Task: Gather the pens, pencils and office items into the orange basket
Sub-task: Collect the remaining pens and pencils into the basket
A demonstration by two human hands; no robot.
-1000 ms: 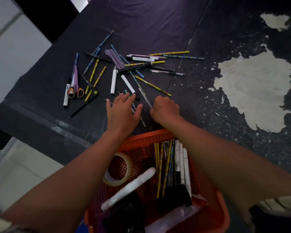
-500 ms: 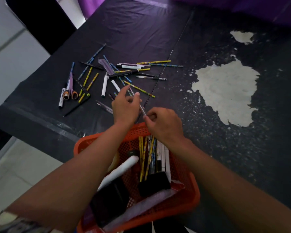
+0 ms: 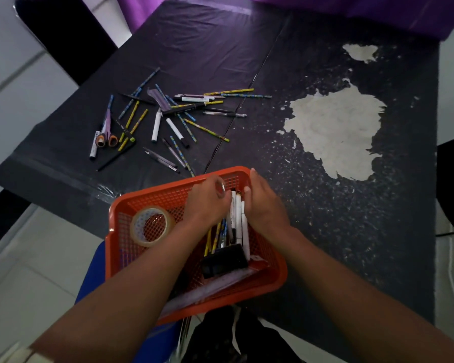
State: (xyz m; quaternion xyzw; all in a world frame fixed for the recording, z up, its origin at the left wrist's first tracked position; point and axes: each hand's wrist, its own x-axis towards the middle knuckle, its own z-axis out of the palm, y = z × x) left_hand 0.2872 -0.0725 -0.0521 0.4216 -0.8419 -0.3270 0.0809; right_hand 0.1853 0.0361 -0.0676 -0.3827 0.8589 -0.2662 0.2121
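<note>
Fingers of both hands are now working inside the basket rather than out on the table. A second ago the two hands were reaching into the near edge of the scatter; half a second ago they were lifting a few pens towards the rim; now the left hand and right hand are sitting over the far end of the basket, flanking the bundle of pens lying there. The left fingers are curling down against the bundle, though whether they are gripping a pen or just tidying I cannot tell. The right fingers are lying fairly straight and relaxed against the bundle's other side, apparently holding nothing. So the latest handful is probably being dropped and squared up with the rest.

Already lying in the basket are a tape roll, a black item and a long clear piece near the front wall.

Much of the job is remaining: a loose spread of pencils and markers is lying well beyond the basket on the black cover, with scissors at its left edge. Several more trips look likely, and the nearest pens are lying just beyond the rim.
</note>
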